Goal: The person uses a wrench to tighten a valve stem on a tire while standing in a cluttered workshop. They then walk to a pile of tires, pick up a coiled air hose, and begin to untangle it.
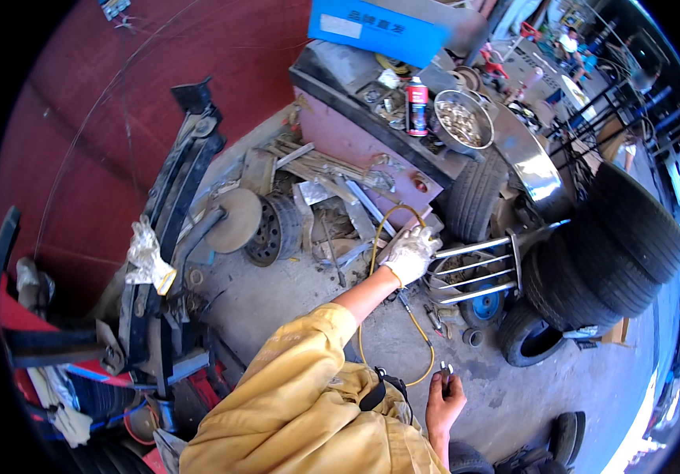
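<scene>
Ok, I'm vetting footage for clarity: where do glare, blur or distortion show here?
Head view: glare whites out the lower right edge and flares on the curved metal; head view: a smudged patch sits by the right end of the blue box; head view: the lens bends straight edges near its black rim, while the gloved left hand is fairly clear.

A rack (476,279) is just right of the left fingers (421,235). Ahead of them is the worktop (348,107), with a can (417,107) and a bowl (450,144) on it. Piled tires (602,245) sit farther right, and a wheel (271,229) is to the left.
</scene>
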A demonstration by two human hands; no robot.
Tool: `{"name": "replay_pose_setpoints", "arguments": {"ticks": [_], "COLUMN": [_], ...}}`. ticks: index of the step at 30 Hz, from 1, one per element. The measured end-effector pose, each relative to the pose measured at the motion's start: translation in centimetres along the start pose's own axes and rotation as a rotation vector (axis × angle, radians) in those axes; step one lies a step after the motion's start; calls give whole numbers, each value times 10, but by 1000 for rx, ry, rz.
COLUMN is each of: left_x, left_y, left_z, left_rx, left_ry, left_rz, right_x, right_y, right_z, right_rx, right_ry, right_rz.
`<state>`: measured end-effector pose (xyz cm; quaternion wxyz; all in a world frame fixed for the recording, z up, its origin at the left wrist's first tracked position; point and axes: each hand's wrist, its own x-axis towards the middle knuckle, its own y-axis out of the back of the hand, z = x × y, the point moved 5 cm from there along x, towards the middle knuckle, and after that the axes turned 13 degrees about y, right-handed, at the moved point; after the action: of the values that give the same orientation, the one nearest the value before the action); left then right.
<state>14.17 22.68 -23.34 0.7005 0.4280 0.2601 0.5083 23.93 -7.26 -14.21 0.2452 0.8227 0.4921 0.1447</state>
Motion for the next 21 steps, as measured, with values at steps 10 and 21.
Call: {"name": "replay_pose_setpoints", "arguments": {"ticks": [10,21], "left_x": [-4,-101], "left_y": [-7,231], "left_z": [6,-181], "left_rx": [-45,268], "left_ry": [8,452], "left_rz": [-92,521], "right_x": [-29,-1], "right_y": [-18,-52], "right_z": [-6,-3], "right_rx": [-3,165], "right_ry": [-58,76], "right_rz": [27,-88]}}
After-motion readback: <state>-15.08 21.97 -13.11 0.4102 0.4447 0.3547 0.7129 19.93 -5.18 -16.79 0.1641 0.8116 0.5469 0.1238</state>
